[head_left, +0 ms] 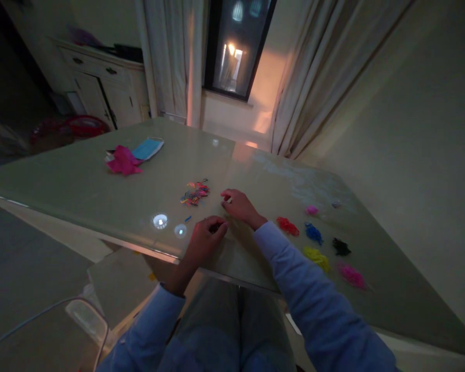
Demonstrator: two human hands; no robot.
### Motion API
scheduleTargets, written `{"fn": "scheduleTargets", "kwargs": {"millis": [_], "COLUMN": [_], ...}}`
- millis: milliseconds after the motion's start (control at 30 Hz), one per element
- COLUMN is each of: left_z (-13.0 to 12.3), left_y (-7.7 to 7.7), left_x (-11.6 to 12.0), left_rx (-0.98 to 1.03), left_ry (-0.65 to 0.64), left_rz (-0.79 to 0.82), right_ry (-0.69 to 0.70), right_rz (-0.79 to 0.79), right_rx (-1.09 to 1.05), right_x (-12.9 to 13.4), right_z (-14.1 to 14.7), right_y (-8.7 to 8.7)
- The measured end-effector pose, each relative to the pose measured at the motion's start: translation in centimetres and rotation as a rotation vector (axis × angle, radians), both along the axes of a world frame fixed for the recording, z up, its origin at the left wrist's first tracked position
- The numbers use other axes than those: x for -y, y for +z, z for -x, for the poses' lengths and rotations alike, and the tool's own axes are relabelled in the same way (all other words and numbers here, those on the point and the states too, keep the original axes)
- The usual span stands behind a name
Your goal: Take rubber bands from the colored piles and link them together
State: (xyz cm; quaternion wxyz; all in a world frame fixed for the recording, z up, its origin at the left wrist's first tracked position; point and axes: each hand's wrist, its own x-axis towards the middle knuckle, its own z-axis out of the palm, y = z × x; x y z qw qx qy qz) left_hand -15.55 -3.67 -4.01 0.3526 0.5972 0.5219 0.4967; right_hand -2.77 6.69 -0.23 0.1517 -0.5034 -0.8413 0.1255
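My left hand [208, 235] is near the table's front edge with its fingers curled and the thumb closed against them; whatever is inside is hidden. My right hand [241, 206] is just beyond it, fingers bent, with a small gap between thumb and fingertips and nothing visible there. Ahead and to the left of my hands lies a loose pile of small, thin, mixed-colour bands [196, 194]. A single blue piece [188, 219] lies apart, nearer my left hand. Right of my right forearm are single-colour heaps: red bands [287, 226], blue bands [313, 233] and yellow bands [316, 258].
Further right sit a black heap [341, 247], a pink heap [352, 276] and a smaller pink one [312, 210]. A blue face mask [148, 149] and a crumpled magenta item [124, 160] lie at the table's far left. The glossy table [81, 191] reflects lights.
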Motion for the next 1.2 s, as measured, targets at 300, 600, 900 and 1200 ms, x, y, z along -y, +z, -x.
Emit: {"fn": "scheduleTargets", "kwargs": {"millis": [300, 600, 900, 1200], "left_z": [-0.1, -0.2, -0.2, -0.1], "left_y": [0.0, -0.4, -0.4, 0.1], "left_x": [-0.2, -0.4, -0.5, -0.3], "left_rx": [0.006, -0.032, -0.028, 0.015], "left_ry": [0.009, 0.014, 0.009, 0.044], "left_rz": [-0.018, -0.040, -0.043, -0.025], "right_ry": [0.074, 0.113, 0.096, -0.006], "right_rz": [-0.010, -0.052, -0.043, -0.019], "right_rx": [0.215, 0.355, 0.315, 0.057], "right_x": [-2.4, -2.9, -2.0, 0.0], "right_z": [4.6, 5.4, 5.3, 2.5], "right_y": [-0.2, -0.5, 0.1, 0.5]}}
